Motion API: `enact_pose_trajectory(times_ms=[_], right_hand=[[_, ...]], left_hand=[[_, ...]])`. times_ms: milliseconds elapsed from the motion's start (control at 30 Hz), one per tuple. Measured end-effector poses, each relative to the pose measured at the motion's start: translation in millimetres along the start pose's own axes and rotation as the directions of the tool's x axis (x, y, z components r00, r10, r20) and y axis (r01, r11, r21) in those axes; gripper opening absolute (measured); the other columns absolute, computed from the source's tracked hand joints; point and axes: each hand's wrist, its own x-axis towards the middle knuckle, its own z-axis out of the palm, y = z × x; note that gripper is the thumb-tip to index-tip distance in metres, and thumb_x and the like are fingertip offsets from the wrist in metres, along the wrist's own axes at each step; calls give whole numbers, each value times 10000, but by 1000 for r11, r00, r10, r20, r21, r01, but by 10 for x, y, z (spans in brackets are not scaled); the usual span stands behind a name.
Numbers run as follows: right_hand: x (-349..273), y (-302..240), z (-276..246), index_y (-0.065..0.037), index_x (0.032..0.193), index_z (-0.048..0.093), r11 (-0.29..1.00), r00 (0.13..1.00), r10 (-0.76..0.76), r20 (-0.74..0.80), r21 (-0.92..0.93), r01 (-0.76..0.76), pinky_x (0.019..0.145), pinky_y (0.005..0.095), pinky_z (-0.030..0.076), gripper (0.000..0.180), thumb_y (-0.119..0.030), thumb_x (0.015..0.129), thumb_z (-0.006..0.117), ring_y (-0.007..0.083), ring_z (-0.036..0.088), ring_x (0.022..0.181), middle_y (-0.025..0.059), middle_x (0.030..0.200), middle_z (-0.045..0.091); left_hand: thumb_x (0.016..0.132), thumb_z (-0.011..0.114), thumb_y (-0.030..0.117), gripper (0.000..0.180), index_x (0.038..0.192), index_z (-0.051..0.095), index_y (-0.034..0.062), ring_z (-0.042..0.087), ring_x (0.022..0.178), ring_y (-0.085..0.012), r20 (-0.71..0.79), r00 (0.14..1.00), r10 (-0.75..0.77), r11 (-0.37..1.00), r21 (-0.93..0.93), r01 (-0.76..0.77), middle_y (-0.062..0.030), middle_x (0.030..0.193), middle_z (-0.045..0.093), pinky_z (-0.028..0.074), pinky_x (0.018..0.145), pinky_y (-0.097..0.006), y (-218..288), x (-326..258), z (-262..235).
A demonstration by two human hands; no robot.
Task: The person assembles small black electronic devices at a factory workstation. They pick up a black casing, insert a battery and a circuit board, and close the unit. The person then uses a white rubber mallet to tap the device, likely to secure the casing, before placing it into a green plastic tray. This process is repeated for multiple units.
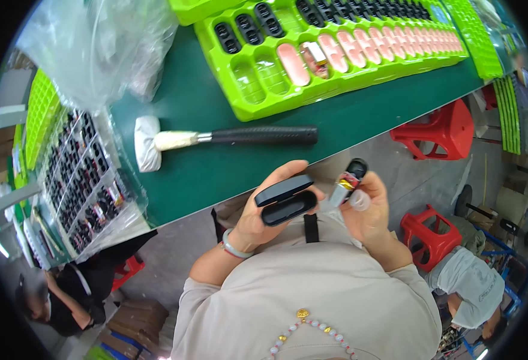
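Observation:
My left hand [247,227] is closed around a small black oval case [288,207], whose lid stands raised over a hollow lower half. In my right hand [373,219] is a small black electronic part [354,170] with a silver block and reddish wiring below it. A translucent round plastic piece [360,200] also shows between the right fingers. Both hands are in front of my body, just off the table's near edge. Beyond them on the green table [204,192] lies a hammer [234,136] with a black grip and a white-wrapped head.
A bright green tray [258,111] at the back holds rows of black parts and pink shells [293,64]. Clear plastic bags [102,48] lie at the back left, near a divided box of black parts [78,180]. Red stools [435,129] and other people [468,288] are around.

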Motion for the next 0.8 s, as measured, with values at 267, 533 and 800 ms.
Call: enact_pose_trajectory(times_ms=[267,533,800], right_hand=[[56,-130,-39,5,1009,527,777,885,-383,263,-427,463,712,311,480,164,-22,849,550,202,534,859,155,1001,506],[70,-147,-39,-63,990,489,542,796,-450,405,-585,604,656,332,450,196,-147,860,608,206,496,809,98,962,469],[86,-185,-19,-73,960,484,305,707,-426,564,-646,700,590,334,443,180,-122,841,610,212,491,748,101,921,456]], left_hand=[[526,850,417,1106,1369,253,22,545,1089,-282,72,997,-1,999,-36,4,-234,1144,543,412,954,-348,12,-17,-49],[511,874,360,1086,1342,255,33,541,1117,-280,213,976,44,994,85,-63,-223,1134,564,388,986,-349,-25,-36,-162],[509,884,368,1085,1328,257,31,551,1110,-279,194,981,29,995,92,-48,-223,1135,568,405,975,-350,-19,-46,-132]])
